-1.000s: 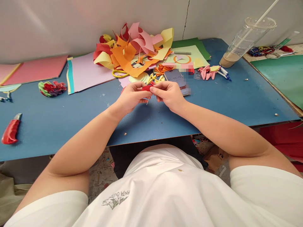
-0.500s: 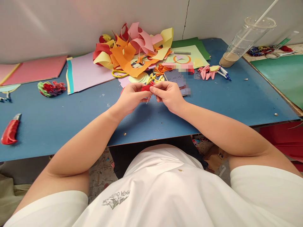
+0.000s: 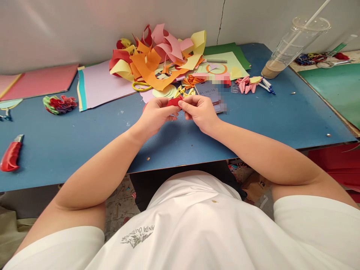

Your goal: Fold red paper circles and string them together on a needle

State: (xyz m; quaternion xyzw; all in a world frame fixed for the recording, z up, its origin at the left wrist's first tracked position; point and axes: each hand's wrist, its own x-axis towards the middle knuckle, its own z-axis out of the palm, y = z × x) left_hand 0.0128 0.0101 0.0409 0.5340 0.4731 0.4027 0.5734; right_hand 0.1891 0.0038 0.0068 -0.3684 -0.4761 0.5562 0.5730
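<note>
My left hand (image 3: pixel 156 117) and my right hand (image 3: pixel 201 113) meet above the front middle of the table. Between their fingertips is a red piece of paper (image 3: pixel 173 102), pinched from both sides and partly covered by the fingers. A thin, pale, needle-like stick (image 3: pixel 173 118) pokes out below my left fingers; what it is exactly I cannot make out. Just behind the hands lie small folded yellow paper pieces (image 3: pixel 180 91), a stack of pale round paper discs (image 3: pixel 164 92) and a phone (image 3: pixel 207 92) showing a timer.
A heap of curled paper offcuts (image 3: pixel 149 63) lies at the back, with yellow-handled scissors (image 3: pixel 142 87) before it. A red utility knife (image 3: pixel 11 154) rests at left, near a ruffled paper bundle (image 3: pixel 60 104). On the right stands a tilted-looking plastic cup (image 3: pixel 284 48) with a straw.
The thin stick under my left fingers now slants more and shows less of its length. Both hands keep their pinch on the red paper in nearly the same place.
</note>
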